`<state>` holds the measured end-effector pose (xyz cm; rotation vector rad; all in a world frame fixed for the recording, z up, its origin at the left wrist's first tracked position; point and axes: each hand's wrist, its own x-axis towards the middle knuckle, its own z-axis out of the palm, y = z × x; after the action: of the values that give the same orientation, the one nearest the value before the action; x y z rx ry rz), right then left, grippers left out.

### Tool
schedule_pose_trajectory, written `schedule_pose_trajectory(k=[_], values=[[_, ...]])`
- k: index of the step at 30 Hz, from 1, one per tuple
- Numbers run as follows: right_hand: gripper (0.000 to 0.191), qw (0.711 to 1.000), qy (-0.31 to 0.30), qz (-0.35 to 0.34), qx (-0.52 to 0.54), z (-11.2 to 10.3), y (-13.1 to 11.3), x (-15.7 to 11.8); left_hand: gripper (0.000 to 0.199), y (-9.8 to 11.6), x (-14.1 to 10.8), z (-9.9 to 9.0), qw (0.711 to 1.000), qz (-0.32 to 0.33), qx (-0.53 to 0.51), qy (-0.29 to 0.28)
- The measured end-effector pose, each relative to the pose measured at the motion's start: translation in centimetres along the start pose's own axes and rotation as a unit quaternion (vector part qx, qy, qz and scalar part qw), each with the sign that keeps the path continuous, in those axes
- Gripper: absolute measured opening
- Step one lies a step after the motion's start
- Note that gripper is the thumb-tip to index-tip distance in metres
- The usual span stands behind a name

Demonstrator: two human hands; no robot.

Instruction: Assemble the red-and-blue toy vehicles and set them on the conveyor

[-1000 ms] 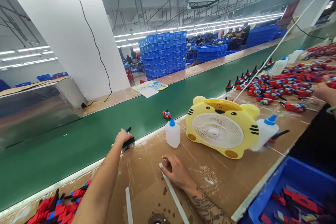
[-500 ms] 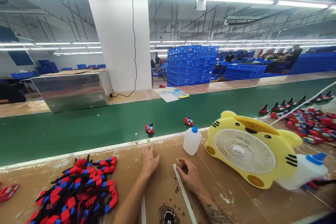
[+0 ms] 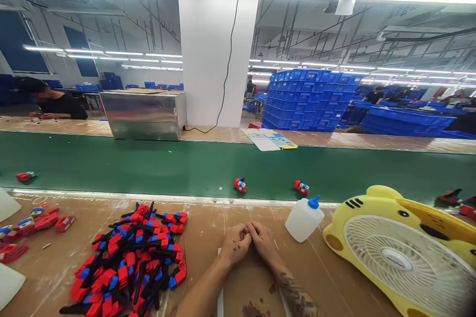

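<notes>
My left hand [image 3: 236, 244] and my right hand [image 3: 262, 240] meet at the fingertips above the brown tabletop [image 3: 204, 242]. The fingers of both are closed in a pinch, and whatever may be between them is hidden or too small to name. To the left lies a heap of red, blue and black plastic toy parts [image 3: 130, 252]. A white squeeze bottle with a blue cap [image 3: 304, 220] stands to the right of my right hand. Wet spots [image 3: 256, 309] mark the table below my wrists.
A yellow animal-faced fan [image 3: 399, 252] occupies the right side. Beyond the table edge runs a green conveyor belt [image 3: 148, 168] carrying a few red toy pieces [image 3: 240, 185]. More red parts [image 3: 46, 220] lie far left. Across the belt sits a person in black [image 3: 61, 104].
My hands were apart, the left with fingers spread; they have come together and their fingers have closed. The view has swung left, showing more red parts and a seated person.
</notes>
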<state>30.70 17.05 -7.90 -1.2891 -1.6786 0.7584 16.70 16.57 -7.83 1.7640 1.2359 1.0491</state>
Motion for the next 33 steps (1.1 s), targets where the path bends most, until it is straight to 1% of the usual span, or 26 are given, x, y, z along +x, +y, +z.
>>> schedule_pose_trajectory(k=[2,5,11,18,24,29,33], values=[[0.045,1.000,0.003,-0.004,-0.006,0.5,0.5,0.2,0.020,0.0,0.1,0.0,1.000,0.003,-0.004,-0.006],[0.049,1.000,0.000,-0.012,-0.012,0.4,1.1,-0.1,0.019,0.1,0.1,0.1,1.000,0.002,-0.013,-0.014],[0.053,1.000,-0.001,-0.007,-0.021,0.1,0.8,-0.2,0.019,0.7,-0.2,0.3,0.999,-0.009,-0.028,-0.016],[0.049,1.000,-0.004,-0.014,-0.018,0.1,1.1,0.0,0.021,0.6,0.1,0.2,0.999,-0.020,-0.029,-0.029],[0.046,1.000,-0.020,-0.010,-0.014,0.1,1.7,-0.2,0.016,0.4,-0.2,0.1,0.999,-0.027,-0.027,-0.034],[0.046,0.999,-0.033,0.007,-0.016,-0.3,1.3,-0.4,0.019,0.8,-0.5,0.1,0.998,-0.030,-0.031,-0.034],[0.049,0.999,-0.032,0.001,-0.010,-0.5,1.0,-0.4,0.018,1.2,-0.5,0.0,0.998,-0.026,-0.029,-0.041]])
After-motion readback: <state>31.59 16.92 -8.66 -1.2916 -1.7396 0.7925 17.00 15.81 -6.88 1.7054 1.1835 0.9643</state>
